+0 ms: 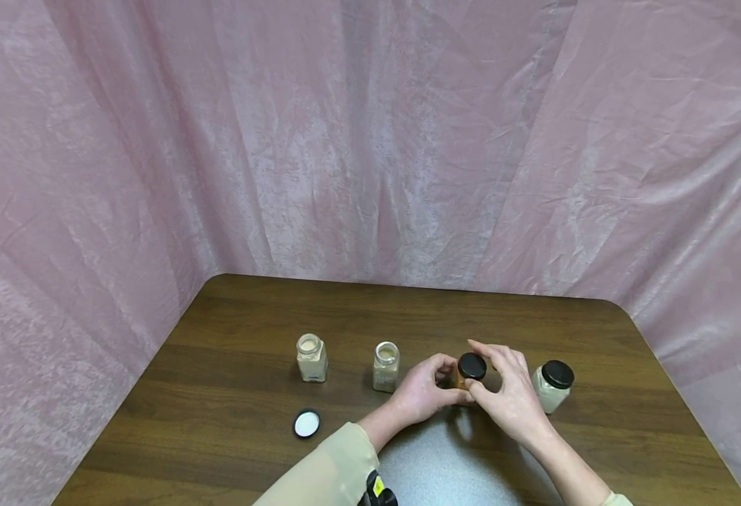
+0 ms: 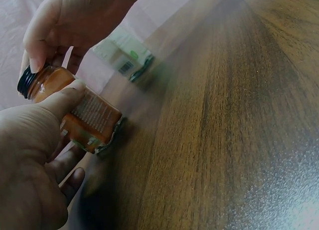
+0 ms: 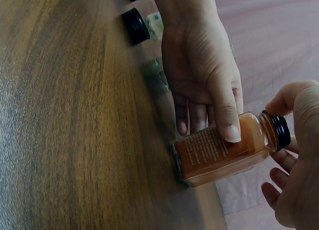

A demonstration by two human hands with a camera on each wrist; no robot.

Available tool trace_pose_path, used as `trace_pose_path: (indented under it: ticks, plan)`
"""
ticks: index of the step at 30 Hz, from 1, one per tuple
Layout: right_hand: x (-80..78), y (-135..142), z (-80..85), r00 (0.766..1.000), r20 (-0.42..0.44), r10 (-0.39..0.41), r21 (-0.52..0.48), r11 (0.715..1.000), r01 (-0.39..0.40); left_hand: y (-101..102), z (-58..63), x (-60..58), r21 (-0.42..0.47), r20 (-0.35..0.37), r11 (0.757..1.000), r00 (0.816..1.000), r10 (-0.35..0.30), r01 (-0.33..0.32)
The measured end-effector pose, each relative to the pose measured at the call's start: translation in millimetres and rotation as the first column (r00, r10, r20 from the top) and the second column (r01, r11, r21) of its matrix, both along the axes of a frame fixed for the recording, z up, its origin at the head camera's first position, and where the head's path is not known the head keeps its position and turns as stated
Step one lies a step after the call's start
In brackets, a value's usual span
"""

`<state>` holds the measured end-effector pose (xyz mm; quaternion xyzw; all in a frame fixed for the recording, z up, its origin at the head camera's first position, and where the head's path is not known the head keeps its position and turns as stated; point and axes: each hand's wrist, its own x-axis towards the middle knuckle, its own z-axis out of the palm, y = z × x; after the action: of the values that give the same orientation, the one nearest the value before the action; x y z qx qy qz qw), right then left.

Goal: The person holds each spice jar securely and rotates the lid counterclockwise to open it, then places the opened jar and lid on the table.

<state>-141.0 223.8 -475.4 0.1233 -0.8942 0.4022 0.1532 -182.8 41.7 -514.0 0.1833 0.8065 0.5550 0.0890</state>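
A square glass jar of orange-brown powder stands on the table near its middle right, with a black screw lid on top. My left hand grips the jar's body from the left, its thumb across the printed side. My right hand pinches the black lid from the right between thumb and fingers. In the left wrist view the right hand's fingertip meets the lid's edge.
Two lidless jars of pale powder, a far-left jar and a nearer jar, stand left of my hands. A black-lidded pale jar stands just right. An upturned lid lies front left; two black lids show in the right wrist view.
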Motion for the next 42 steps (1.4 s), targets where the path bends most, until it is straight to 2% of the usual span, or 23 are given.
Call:
trace_pose_path:
  ticks: [8,21,31,42]
  plan:
    - [-1.5,1.5,-2.1,0.999,-0.001,-0.041,0.018,0.999,0.041,0.8,-1.3,0.0,0.027,-0.007,1.0,1.0,-0.014,0.014]
    - [-5.1,1.8,-2.8,0.995,0.0,-0.097,0.032,0.995,0.097,0.9,-0.8,0.0,0.023,-0.003,1.0,1.0,-0.011,0.011]
    - [-6.0,0.8,-1.0,0.993,0.005,-0.115,0.045,0.992,0.114,1.3,-0.9,0.3,0.048,0.004,0.999,1.0,-0.017,0.017]
    - [-5.7,0.3,0.1,0.992,0.014,-0.126,0.039,0.991,0.126,1.5,0.3,0.2,0.039,0.009,0.999,1.0,-0.013,0.013]
